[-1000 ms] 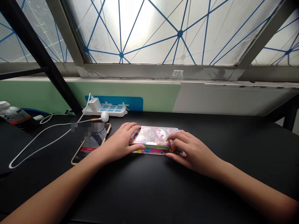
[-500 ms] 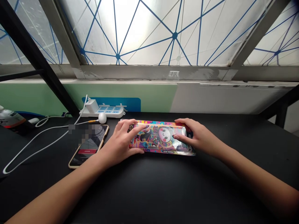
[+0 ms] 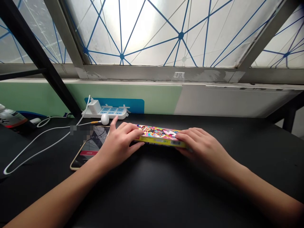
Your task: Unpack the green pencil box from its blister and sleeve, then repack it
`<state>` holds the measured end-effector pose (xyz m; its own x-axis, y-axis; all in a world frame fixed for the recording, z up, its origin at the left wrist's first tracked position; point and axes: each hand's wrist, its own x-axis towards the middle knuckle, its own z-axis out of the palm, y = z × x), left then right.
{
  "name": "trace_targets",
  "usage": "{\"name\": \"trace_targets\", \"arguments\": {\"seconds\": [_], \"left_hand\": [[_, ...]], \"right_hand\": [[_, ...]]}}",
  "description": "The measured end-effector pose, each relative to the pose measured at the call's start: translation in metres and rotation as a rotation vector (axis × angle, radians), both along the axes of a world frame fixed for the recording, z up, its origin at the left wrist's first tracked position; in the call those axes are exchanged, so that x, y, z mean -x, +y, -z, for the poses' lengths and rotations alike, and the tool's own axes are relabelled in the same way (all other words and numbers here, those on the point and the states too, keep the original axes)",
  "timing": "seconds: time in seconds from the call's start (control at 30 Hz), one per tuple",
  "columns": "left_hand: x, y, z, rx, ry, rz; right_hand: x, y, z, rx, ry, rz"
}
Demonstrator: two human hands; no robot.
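A colourful pencil box [image 3: 158, 135] with cartoon print and a yellow-green side lies closed on the black desk [image 3: 152, 186], just beyond my hands. My left hand [image 3: 118, 142] grips its left end, thumb under the front edge and fingers over the lid, index finger raised. My right hand [image 3: 201, 147] covers the right end, fingers curled over the top and thumb at the front edge. The box's right part is hidden under that hand.
A phone [image 3: 91, 147] with a lit screen lies left of my left hand, cabled to a white charger in a power strip [image 3: 106, 111] by the wall. A white round object [image 3: 104, 119] sits near the strip. A bottle [image 3: 10, 117] lies at far left.
The box's lid was raised and tilted toward me half a second ago; now it lies flat and shut, with both hands pressed over its ends.
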<state>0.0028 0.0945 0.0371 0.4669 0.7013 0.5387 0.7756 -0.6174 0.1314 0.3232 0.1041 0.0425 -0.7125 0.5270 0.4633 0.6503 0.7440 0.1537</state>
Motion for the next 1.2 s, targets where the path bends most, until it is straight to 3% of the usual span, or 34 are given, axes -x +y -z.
{"name": "trace_targets", "arguments": {"seconds": [0.13, 0.27, 0.4, 0.57, 0.87, 1.1, 1.2], "left_hand": [[-0.005, -0.004, -0.001, 0.131, 0.113, 0.172], [-0.01, -0.005, 0.0, 0.174, 0.093, 0.231], [-0.008, -0.001, 0.005, 0.179, 0.011, 0.128], [-0.005, 0.004, 0.013, 0.365, 0.098, -0.113], [-0.007, 0.002, 0.003, 0.434, 0.304, -0.22], [-0.006, 0.002, 0.002, 0.463, 0.334, -0.229], [-0.006, 0.002, 0.002, 0.467, 0.347, -0.23]], "right_hand": [[0.01, 0.001, 0.012, 0.028, -0.064, -0.04], [0.014, -0.001, 0.015, 0.052, -0.042, -0.027], [0.015, -0.004, 0.02, 0.13, -0.069, -0.045], [0.014, -0.001, 0.025, 0.236, -0.109, -0.046], [0.002, 0.004, -0.004, 0.571, -0.175, 0.069], [-0.031, 0.015, -0.019, 0.552, -0.153, 0.193], [-0.035, 0.02, -0.015, 0.434, -0.153, 0.254]]}}
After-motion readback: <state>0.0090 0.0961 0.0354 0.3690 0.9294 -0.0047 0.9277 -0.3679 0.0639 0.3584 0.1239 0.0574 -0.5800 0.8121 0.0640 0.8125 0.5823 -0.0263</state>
